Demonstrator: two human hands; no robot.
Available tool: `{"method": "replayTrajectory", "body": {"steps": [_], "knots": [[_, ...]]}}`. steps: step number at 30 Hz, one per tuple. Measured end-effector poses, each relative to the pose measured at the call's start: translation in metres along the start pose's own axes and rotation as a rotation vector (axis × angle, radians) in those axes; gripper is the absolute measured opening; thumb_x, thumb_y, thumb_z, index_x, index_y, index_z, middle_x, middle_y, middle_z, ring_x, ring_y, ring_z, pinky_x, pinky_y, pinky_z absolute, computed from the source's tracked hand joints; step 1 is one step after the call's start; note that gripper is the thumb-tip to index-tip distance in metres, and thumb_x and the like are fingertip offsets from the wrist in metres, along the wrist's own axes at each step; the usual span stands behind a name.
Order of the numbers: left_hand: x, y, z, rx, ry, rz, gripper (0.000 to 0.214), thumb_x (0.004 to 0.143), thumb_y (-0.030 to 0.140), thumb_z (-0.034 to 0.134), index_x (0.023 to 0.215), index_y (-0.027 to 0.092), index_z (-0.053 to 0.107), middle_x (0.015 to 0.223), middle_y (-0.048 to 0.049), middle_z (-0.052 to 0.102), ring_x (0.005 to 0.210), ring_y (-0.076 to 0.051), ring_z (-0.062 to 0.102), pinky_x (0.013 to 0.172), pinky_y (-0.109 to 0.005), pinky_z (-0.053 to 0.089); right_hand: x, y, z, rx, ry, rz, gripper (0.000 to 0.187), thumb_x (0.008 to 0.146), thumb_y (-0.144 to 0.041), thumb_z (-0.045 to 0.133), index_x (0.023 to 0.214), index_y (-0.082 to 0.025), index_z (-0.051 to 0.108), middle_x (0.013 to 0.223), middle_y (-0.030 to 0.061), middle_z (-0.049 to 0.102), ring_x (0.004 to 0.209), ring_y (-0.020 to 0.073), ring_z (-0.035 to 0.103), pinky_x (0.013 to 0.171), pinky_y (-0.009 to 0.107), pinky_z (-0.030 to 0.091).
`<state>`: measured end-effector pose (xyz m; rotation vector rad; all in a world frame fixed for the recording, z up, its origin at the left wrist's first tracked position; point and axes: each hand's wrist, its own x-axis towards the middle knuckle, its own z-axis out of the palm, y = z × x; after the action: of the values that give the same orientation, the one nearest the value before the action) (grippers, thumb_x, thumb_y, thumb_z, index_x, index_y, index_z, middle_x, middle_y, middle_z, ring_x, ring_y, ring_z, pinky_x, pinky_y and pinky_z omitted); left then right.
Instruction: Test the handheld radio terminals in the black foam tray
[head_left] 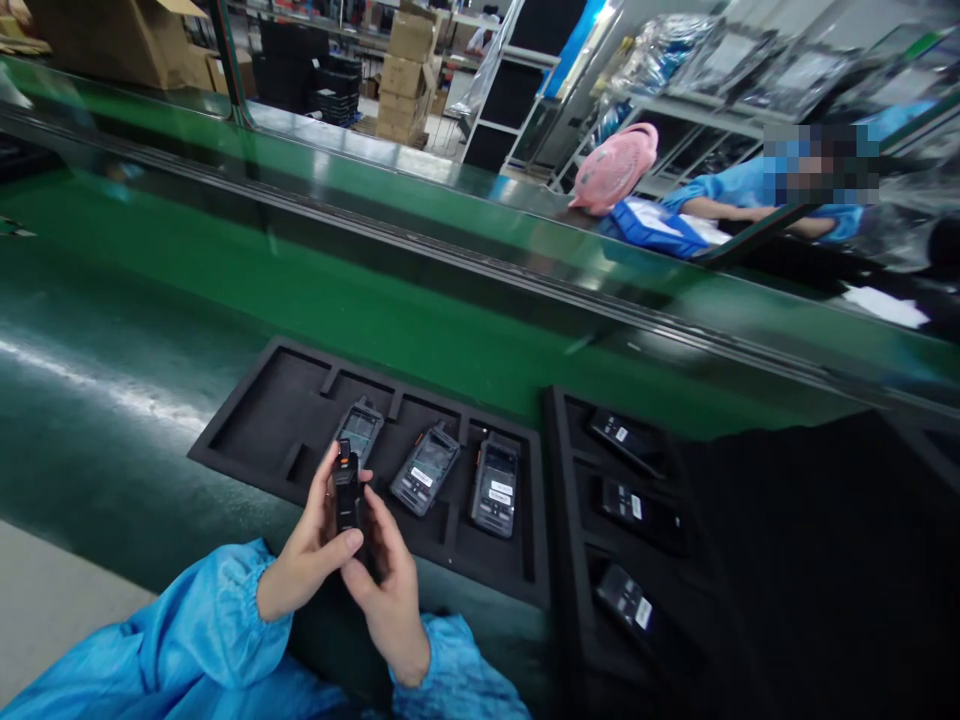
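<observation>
Both my hands hold one small black handheld radio upright over the near edge of a black foam tray. My left hand wraps its left side, thumb across the bottom. My right hand closes on its right side. Three similar radios lie in the tray's slots: one just behind my hands, a second and a third to the right. The tray's leftmost slots are empty.
A second black foam tray at the right holds three black battery-like packs. The trays rest on a green conveyor belt. Across the belt a person in a blue smock works beside a pink fan. Cardboard boxes stand behind.
</observation>
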<state>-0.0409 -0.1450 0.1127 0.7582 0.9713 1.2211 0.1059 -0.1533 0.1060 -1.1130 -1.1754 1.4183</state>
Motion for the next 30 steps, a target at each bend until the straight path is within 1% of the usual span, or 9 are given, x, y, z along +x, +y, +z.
{"method": "replayTrajectory", "body": {"steps": [4, 7, 10, 13, 15, 17, 22, 26, 30], "knots": [[0.018, 0.041, -0.016, 0.214, 0.008, 0.164, 0.098, 0.091, 0.059, 0.083, 0.174, 0.031, 0.038, 0.148, -0.0151, 0.069, 0.122, -0.034, 0.075, 0.109, -0.049, 0.062, -0.002, 0.007, -0.002, -0.307, -0.108, -0.238, 0.085, 0.088, -0.048, 0.088, 0.165, -0.041, 0.052, 0.167, 0.0053, 0.064, 0.153, 0.0357, 0.062, 0.128, 0.054, 0.054], [0.056, 0.085, -0.043, 0.724, 0.114, 0.324, 0.094, 0.087, 0.054, 0.083, 0.169, 0.028, 0.047, 0.145, -0.0134, 0.064, 0.126, -0.034, 0.070, 0.117, -0.050, 0.056, 0.001, 0.009, -0.002, -0.413, 0.016, -0.292, 0.069, 0.097, -0.040, 0.076, 0.163, -0.036, 0.057, 0.157, 0.0088, 0.072, 0.137, 0.0319, 0.073, 0.119, 0.051, 0.061], [0.093, 0.108, -0.067, 1.294, 0.275, 0.230, 0.082, 0.090, 0.047, 0.073, 0.167, 0.026, 0.050, 0.139, -0.0137, 0.059, 0.104, -0.032, 0.074, 0.107, -0.054, 0.061, 0.007, 0.010, -0.001, -0.395, 0.187, -0.210, 0.053, 0.104, -0.027, 0.059, 0.156, -0.028, 0.065, 0.142, 0.0116, 0.079, 0.122, 0.0274, 0.079, 0.108, 0.047, 0.067], [0.109, 0.103, -0.070, 1.519, 0.352, 0.183, 0.077, 0.094, 0.037, 0.065, 0.166, 0.017, 0.048, 0.141, -0.0224, 0.058, 0.121, -0.043, 0.069, 0.107, -0.061, 0.058, 0.012, 0.009, -0.001, -0.374, 0.243, -0.199, 0.049, 0.101, -0.022, 0.056, 0.147, -0.028, 0.072, 0.135, 0.0107, 0.081, 0.123, 0.0273, 0.077, 0.108, 0.045, 0.066], [0.107, 0.092, -0.058, 1.560, 0.378, 0.235, 0.073, 0.097, 0.032, 0.061, 0.166, 0.012, 0.047, 0.149, -0.0294, 0.055, 0.146, -0.053, 0.051, 0.116, -0.072, 0.047, 0.014, 0.009, -0.001, -0.388, 0.239, -0.223, 0.047, 0.099, -0.021, 0.057, 0.141, -0.030, 0.076, 0.130, 0.0090, 0.083, 0.124, 0.0276, 0.076, 0.110, 0.047, 0.065], [0.100, 0.079, -0.037, 1.570, 0.327, 0.252, 0.070, 0.101, 0.033, 0.057, 0.167, 0.013, 0.046, 0.155, -0.0311, 0.052, 0.150, -0.055, 0.044, 0.119, -0.076, 0.040, 0.016, 0.008, -0.001, -0.399, 0.231, -0.249, 0.045, 0.098, -0.019, 0.058, 0.135, -0.031, 0.079, 0.125, 0.0082, 0.084, 0.122, 0.0278, 0.076, 0.110, 0.047, 0.064], [0.102, 0.054, 0.010, 1.431, 0.063, 0.097, 0.076, 0.094, 0.038, 0.070, 0.165, 0.018, 0.052, 0.137, -0.0249, 0.064, 0.124, -0.046, 0.063, 0.104, -0.058, 0.055, 0.019, 0.007, 0.002, -0.416, 0.216, -0.269, 0.040, 0.095, -0.017, 0.059, 0.124, -0.030, 0.084, 0.115, 0.0080, 0.086, 0.114, 0.0276, 0.078, 0.104, 0.046, 0.066], [0.112, 0.064, 0.005, 1.262, 0.045, 0.043, 0.077, 0.089, 0.039, 0.070, 0.162, 0.017, 0.055, 0.131, -0.0207, 0.065, 0.114, -0.040, 0.067, 0.106, -0.056, 0.054, 0.015, -0.002, 0.001, -0.423, 0.218, -0.279, 0.035, 0.099, -0.018, 0.062, 0.126, -0.029, 0.082, 0.113, 0.0073, 0.086, 0.111, 0.0251, 0.079, 0.100, 0.041, 0.067], [0.086, 0.079, -0.008, 0.989, -0.035, 0.005, 0.079, 0.094, 0.053, 0.063, 0.165, 0.021, 0.049, 0.122, -0.0114, 0.066, 0.101, -0.029, 0.068, 0.096, -0.044, 0.058, 0.008, -0.013, 0.003, -0.356, 0.230, -0.374, 0.032, 0.100, -0.025, 0.073, 0.132, -0.031, 0.077, 0.107, 0.0029, 0.086, 0.102, 0.0216, 0.081, 0.094, 0.036, 0.069]]}}
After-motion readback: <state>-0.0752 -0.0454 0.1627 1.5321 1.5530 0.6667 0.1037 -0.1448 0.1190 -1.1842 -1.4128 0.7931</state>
